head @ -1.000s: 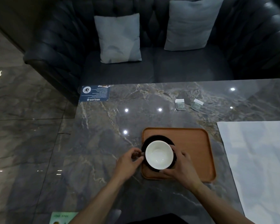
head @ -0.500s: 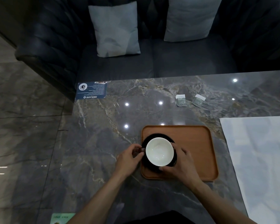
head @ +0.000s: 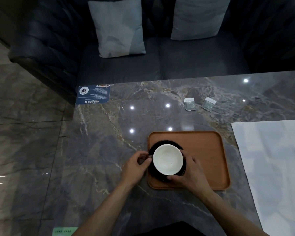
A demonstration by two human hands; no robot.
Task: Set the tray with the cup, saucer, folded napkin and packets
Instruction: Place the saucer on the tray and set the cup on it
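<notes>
A white cup (head: 167,159) stands on a black saucer (head: 162,143) at the left end of the brown wooden tray (head: 206,157). My left hand (head: 136,166) pinches the cup's handle at its left side. My right hand (head: 191,176) wraps around the cup's right and near side, fingers resting on the saucer. Two small grey packets (head: 189,104) (head: 209,104) lie on the marble table beyond the tray. A large pale napkin (head: 276,164) is spread flat on the table to the right of the tray.
A blue printed card (head: 93,94) lies at the table's far left corner. A dark sofa (head: 119,68) with two grey cushions (head: 117,28) stands behind the table. A green card (head: 65,231) peeks in at the near edge.
Both hands stay on the cup and saucer with hardly any shift. The view has tilted down a little, so the table sits higher in the frame.
</notes>
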